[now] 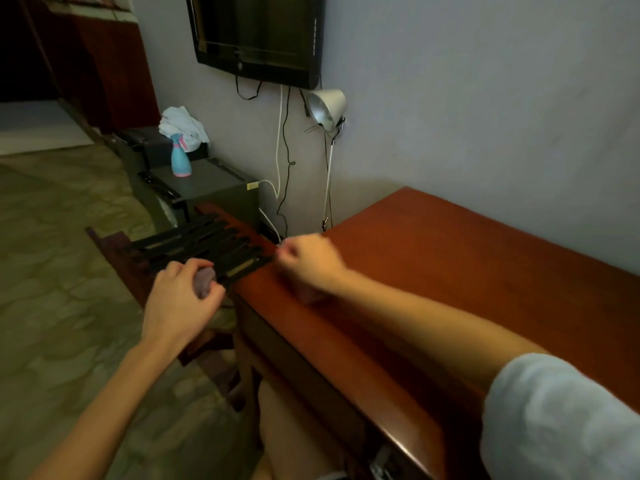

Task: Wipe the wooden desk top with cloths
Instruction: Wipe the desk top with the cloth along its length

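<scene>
The red-brown wooden desk top (450,271) runs from the middle to the lower right. My left hand (180,299) hovers off the desk's left end and grips a bunched purple-grey cloth (204,284). My right hand (308,259) sits on the desk's left end with its fingers curled and blurred. A dull pinkish bit of cloth (309,296) shows under its heel, and most of that cloth is hidden by the hand.
A slatted dark wooden rack (194,249) stands next to the desk's left end. Behind it a grey box (214,183) carries a blue spray bottle (180,155) and a white rag (183,126). A clip lamp (327,105), cables and a wall TV (259,36) are at the wall.
</scene>
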`<state>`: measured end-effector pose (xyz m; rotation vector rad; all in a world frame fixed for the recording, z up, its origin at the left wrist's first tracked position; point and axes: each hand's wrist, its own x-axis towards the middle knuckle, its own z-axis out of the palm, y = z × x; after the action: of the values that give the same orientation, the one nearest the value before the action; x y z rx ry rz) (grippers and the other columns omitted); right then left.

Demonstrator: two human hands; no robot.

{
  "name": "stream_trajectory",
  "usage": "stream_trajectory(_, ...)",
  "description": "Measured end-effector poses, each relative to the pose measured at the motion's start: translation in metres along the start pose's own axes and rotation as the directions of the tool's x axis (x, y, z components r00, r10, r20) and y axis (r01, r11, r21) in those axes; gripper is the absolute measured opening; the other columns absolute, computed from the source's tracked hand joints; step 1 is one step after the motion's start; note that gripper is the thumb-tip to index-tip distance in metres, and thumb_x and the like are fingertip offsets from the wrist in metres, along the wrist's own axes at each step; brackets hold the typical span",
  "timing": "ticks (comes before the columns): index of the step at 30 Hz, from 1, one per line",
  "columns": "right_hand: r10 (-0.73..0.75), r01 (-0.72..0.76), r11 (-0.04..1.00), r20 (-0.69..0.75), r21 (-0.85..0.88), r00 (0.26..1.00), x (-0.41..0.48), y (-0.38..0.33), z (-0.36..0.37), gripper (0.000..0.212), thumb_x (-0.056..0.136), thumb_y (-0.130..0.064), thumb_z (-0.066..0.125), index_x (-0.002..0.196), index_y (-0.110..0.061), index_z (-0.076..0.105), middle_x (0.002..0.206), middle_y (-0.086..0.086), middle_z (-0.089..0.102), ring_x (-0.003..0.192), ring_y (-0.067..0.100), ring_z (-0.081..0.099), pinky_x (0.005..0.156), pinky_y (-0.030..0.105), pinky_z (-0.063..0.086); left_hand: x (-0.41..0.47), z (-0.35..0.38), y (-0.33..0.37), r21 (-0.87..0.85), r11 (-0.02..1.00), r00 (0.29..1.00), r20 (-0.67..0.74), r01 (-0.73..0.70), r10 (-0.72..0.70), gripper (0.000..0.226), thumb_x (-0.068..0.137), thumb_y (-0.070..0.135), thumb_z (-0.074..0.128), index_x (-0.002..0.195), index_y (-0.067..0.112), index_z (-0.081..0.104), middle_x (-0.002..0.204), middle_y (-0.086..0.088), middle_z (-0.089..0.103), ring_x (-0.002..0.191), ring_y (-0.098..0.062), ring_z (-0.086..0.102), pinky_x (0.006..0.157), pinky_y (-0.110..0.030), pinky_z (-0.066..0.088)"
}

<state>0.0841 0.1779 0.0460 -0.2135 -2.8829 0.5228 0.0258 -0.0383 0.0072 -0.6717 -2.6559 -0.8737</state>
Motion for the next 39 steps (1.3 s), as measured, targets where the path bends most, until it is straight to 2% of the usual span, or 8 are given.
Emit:
stream_trajectory(3, 0.309, -0.342, 0.931, -0.222, -0.129, 0.925, -0.022, 0.099, -0.045, 0.025, 0.094, -0.028, 0.046, 0.087, -0.012, 0.064, 0.084, 0.012, 0.067, 0.08, 0.032, 0.063, 0.065, 0.033, 0.043, -0.004, 0.004, 0.015, -0.039, 0.998, 0.998, 0.039, -0.042, 0.043, 0.038, 0.081, 0.032, 0.056, 0.115, 0.015, 0.059, 0.102, -0.014, 0.056, 0.098, -0.033, 0.053, 0.079, -0.038, 0.042)
stream_trajectory(6, 0.599, -0.677, 0.729, -0.383, -0.101, 0.703, -0.079, 0.191, -0.076, 0.032, 0.096, -0.033, 0.044, 0.104, -0.01, 0.066, 0.105, 0.02, 0.067, 0.095, 0.038, 0.063, 0.075, 0.037, 0.048, -0.007, 0.007, 0.027, -0.087, 0.995, 0.993, 0.105, -0.046, 0.055, 0.042, 0.082, 0.038, 0.054, 0.119, 0.019, 0.056, 0.107, -0.011, 0.053, 0.101, -0.029, 0.052, 0.078, -0.034, 0.041)
stream_trajectory(9, 0.705, -0.796, 0.605, -0.44, -0.039, 0.557, -0.101, 0.202, -0.074, 0.037, 0.097, -0.033, 0.043, 0.116, -0.011, 0.065, 0.111, 0.022, 0.065, 0.102, 0.04, 0.062, 0.085, 0.043, 0.051, -0.014, 0.008, 0.032, -0.12, 0.993, 0.993, 0.117, -0.014, 0.028, 0.037, 0.086, 0.04, 0.051, 0.117, 0.021, 0.055, 0.109, -0.009, 0.053, 0.099, -0.028, 0.055, 0.078, -0.034, 0.041)
stream_trajectory(18, 0.326, -0.352, 0.932, -0.222, -0.09, 0.919, -0.014, -0.032, 0.033, 0.026, 0.095, -0.028, 0.043, 0.089, -0.013, 0.064, 0.082, 0.009, 0.062, 0.083, 0.03, 0.064, 0.064, 0.03, 0.043, -0.033, -0.002, -0.009, -0.097, 0.993, 0.998, -0.01, 0.068, -0.069, 0.024, 0.095, 0.02, 0.039, 0.112, 0.009, 0.053, 0.108, -0.021, 0.052, 0.095, -0.041, 0.055, 0.08, -0.046, 0.043)
stream_trajectory(27, 0.199, -0.236, 0.958, -0.213, -0.164, 0.956, -0.127, -0.082, 0.015, 0.022, 0.093, -0.031, 0.048, 0.089, -0.014, 0.062, 0.093, 0.015, 0.067, 0.088, 0.038, 0.063, 0.062, 0.034, 0.037, -0.03, -0.004, 0.048, -0.174, 0.97, 0.986, -0.032, -0.167, 0.164, 0.025, 0.092, 0.015, 0.045, 0.115, 0.007, 0.052, 0.112, -0.025, 0.05, 0.099, -0.045, 0.053, 0.084, -0.05, 0.043)
stream_trajectory(30, 0.416, -0.512, 0.851, -0.443, -0.119, 0.794, -0.2, -0.028, -0.032, 0.025, 0.092, -0.036, 0.047, 0.087, -0.016, 0.059, 0.085, 0.013, 0.067, 0.081, 0.036, 0.063, 0.061, 0.034, 0.04, -0.034, 0.004, 0.084, -0.212, 0.941, 0.964, -0.016, -0.263, 0.266, 0.024, 0.092, 0.014, 0.046, 0.114, 0.006, 0.052, 0.111, -0.026, 0.05, 0.099, -0.046, 0.053, 0.085, -0.051, 0.042)
stream_trajectory(34, 0.651, -0.866, 0.5, -0.658, -0.002, 0.377, -0.351, 0.046, -0.09, 0.027, 0.093, -0.036, 0.048, 0.097, -0.016, 0.067, 0.09, 0.013, 0.07, 0.084, 0.036, 0.065, 0.068, 0.036, 0.049, -0.052, 0.018, 0.124, -0.282, 0.89, 0.926, 0.02, -0.357, 0.378, 0.024, 0.092, 0.015, 0.046, 0.113, 0.008, 0.053, 0.112, -0.025, 0.05, 0.1, -0.047, 0.053, 0.085, -0.051, 0.041)
stream_trajectory(39, 0.745, -0.99, 0.057, -0.665, 0.126, -0.042, -0.461, 0.048, -0.081, 0.034, 0.097, -0.031, 0.045, 0.11, -0.006, 0.065, 0.089, 0.02, 0.065, 0.082, 0.038, 0.062, 0.072, 0.039, 0.051, -0.072, 0.032, 0.148, -0.269, 0.858, 0.884, 0.046, -0.437, 0.465, 0.024, 0.091, 0.016, 0.046, 0.112, 0.009, 0.052, 0.111, -0.024, 0.05, 0.096, -0.047, 0.055, 0.08, -0.05, 0.043)
